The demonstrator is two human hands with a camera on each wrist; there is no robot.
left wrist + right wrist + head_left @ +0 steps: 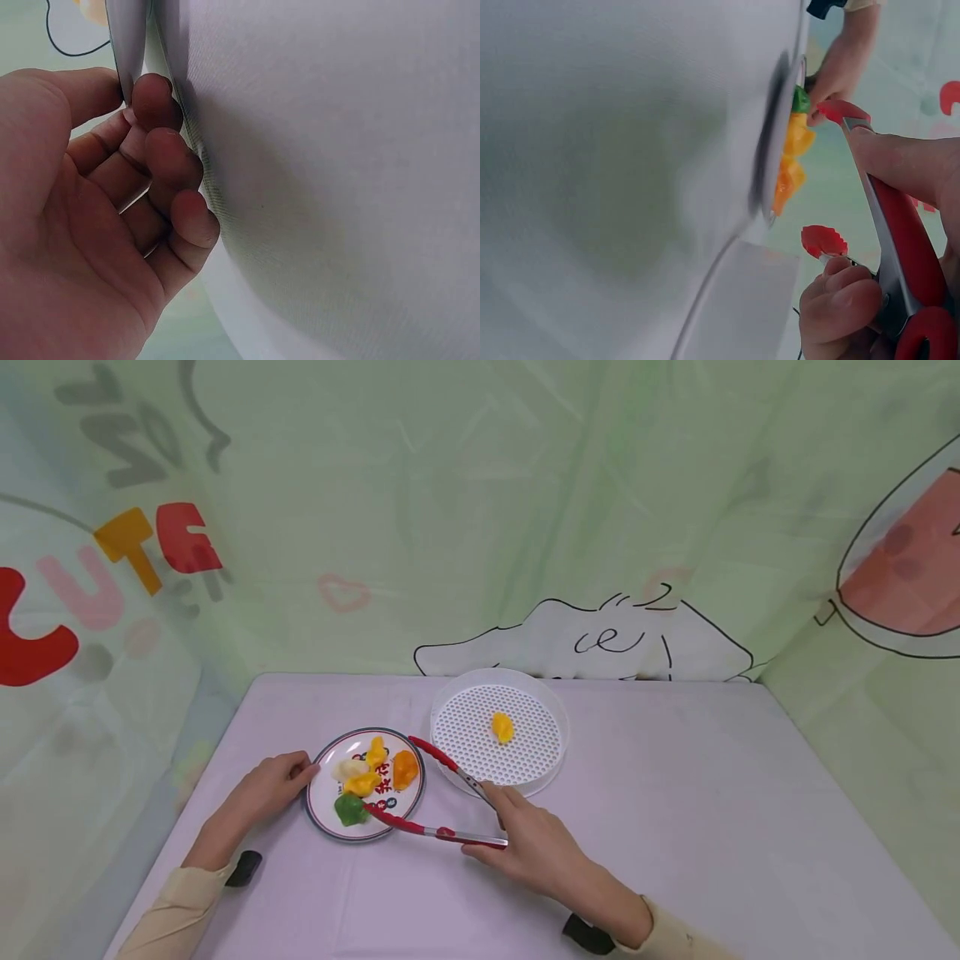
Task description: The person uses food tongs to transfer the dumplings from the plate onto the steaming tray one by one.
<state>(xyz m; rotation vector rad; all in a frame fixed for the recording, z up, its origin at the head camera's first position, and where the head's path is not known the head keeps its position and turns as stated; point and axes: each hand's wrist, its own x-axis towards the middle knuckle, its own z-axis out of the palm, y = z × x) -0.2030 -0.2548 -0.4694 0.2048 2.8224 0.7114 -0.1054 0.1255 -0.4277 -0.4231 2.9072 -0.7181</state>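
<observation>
At the plate's left edge, my left hand [276, 783] pinches the rim between thumb and forefinger [156, 103]. The round white plate [330, 814] has a dark rim and red lettering. On it lie a green dumpling [350, 809], an orange dumpling [406, 769], a white dumpling [349, 769] and two yellow dumplings [363, 784]. My right hand [536, 847] grips metal tongs [468, 837] with red tips. Their arms are spread wide over the plate's right side, one tip beside the green dumpling, the other near the far right rim, nothing between them.
A round white steamer tray [557, 714] with a perforated base stands behind and right of the plate, a single yellow dumpling [502, 727] in it. The tongs' upper arm overlaps its near left edge. A printed cloth backdrop [465, 527] rises behind the pale table [712, 810].
</observation>
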